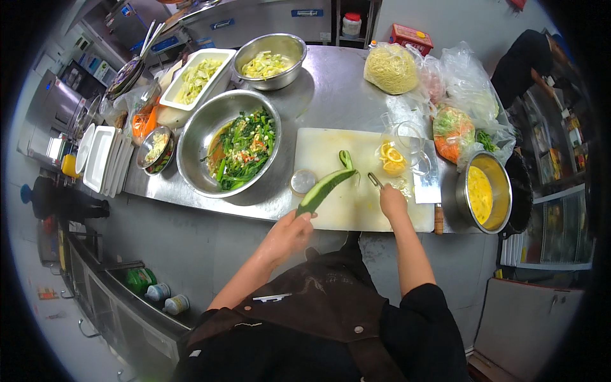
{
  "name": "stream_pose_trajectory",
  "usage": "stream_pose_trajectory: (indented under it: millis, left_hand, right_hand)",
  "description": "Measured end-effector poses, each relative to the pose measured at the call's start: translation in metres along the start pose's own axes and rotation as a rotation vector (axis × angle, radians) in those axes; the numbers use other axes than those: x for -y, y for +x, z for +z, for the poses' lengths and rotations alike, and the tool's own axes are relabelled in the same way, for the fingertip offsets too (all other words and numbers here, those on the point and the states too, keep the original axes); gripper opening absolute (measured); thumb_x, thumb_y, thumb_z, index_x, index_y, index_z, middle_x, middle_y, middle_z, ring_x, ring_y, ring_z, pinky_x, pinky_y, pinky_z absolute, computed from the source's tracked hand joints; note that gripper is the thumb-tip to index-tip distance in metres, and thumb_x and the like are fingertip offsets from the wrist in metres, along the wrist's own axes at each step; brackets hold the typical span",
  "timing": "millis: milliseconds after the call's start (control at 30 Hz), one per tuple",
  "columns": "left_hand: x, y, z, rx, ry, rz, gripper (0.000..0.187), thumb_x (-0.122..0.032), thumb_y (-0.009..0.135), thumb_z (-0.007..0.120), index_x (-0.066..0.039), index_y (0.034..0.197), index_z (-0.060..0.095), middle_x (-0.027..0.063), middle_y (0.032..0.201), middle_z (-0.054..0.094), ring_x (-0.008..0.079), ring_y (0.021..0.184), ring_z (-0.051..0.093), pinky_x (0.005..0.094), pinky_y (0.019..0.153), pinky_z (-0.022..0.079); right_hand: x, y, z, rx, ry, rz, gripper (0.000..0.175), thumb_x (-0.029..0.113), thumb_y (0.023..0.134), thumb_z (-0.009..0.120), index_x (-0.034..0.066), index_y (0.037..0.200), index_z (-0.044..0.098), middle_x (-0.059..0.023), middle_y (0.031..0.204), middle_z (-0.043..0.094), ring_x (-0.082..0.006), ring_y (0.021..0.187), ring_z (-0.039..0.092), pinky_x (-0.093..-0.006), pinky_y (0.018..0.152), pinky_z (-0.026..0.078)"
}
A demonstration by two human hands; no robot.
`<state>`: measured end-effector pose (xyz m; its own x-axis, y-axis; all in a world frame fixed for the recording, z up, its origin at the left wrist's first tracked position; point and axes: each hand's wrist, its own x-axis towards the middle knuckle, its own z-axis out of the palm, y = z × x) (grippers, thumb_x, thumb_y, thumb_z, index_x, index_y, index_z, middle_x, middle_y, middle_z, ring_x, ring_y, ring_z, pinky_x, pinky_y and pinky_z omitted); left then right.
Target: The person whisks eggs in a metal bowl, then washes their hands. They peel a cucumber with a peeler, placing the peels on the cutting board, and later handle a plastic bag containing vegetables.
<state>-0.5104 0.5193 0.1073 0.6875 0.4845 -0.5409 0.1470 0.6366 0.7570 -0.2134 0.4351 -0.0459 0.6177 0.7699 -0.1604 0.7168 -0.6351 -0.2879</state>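
Observation:
In my left hand point(288, 236) is one end of a cucumber point(324, 191), which slants up over the white cutting board point(329, 143). A pale strip along the cucumber shows where skin is off. My right hand point(393, 198) grips a vegetable peeler point(375, 180), its head apart from the cucumber. A curl of green peel point(344, 158) is near the cucumber's far tip. Beyond my right hand, a clear glass pitcher point(403, 131) with orange slices point(393, 157) in it lies on the board. A round lid point(303, 182) is left of the cucumber.
A cleaver point(427, 184) lies at the board's right edge, handle towards me. Right of it stands a steel bowl of yellow liquid point(479, 196). A large steel bowl of dressed greens point(246, 148) is on the left. Bagged noodles point(391, 68) sit at the back; another person point(518, 67) bends at far right.

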Motion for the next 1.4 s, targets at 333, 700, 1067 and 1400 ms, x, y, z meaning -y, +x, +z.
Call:
stream_pose_trajectory:
  millis: [333,700,1067,1400]
  left_hand:
    - [0.044,-0.003,0.008,-0.064,0.686,-0.076,0.037,-0.028,0.092,0.051,0.002,0.113,0.045,0.0179,0.089,0.059,0.0285,0.078,0.059,0.0395,0.071,0.046]
    - [0.075,-0.017,-0.009,-0.112,0.846,0.136,0.040,-0.028,0.093,0.050,0.004,0.116,0.042,0.0251,0.096,0.055,0.0373,0.088,0.055,0.0426,0.079,0.043]
    - [-0.002,-0.036,-0.001,0.023,0.107,-0.069,0.029,-0.020,0.096,0.045,-0.003,0.120,0.043,-0.0038,0.070,0.036,0.0039,0.056,0.030,0.0180,0.048,0.022]
    - [-0.003,-0.010,0.008,-0.057,0.285,0.012,0.023,-0.023,0.095,0.048,-0.003,0.107,0.048,0.0013,0.073,0.050,0.0095,0.058,0.044,0.0252,0.051,0.037]
  right_hand:
    - [0.069,-0.118,-0.058,0.278,0.532,-0.382,0.023,0.030,0.093,0.051,0.0077,0.089,0.053,-0.0187,0.065,0.054,-0.0382,0.063,0.055,-0.0428,0.057,0.043]
    - [0.055,-0.061,0.006,0.191,0.256,-0.363,0.031,0.037,0.093,0.048,0.0075,0.084,0.051,-0.0218,0.066,0.058,-0.0437,0.064,0.056,-0.0517,0.057,0.044]
    - [0.021,0.017,0.024,0.072,0.113,-0.109,0.040,0.040,0.091,0.051,0.0024,0.083,0.061,-0.0189,0.072,0.064,-0.0391,0.070,0.062,-0.0483,0.062,0.048]
    - [-0.035,-0.034,-0.065,0.050,-0.001,0.102,0.026,0.028,0.090,0.052,0.0019,0.090,0.057,-0.0220,0.083,0.065,-0.0411,0.080,0.061,-0.0505,0.070,0.048]
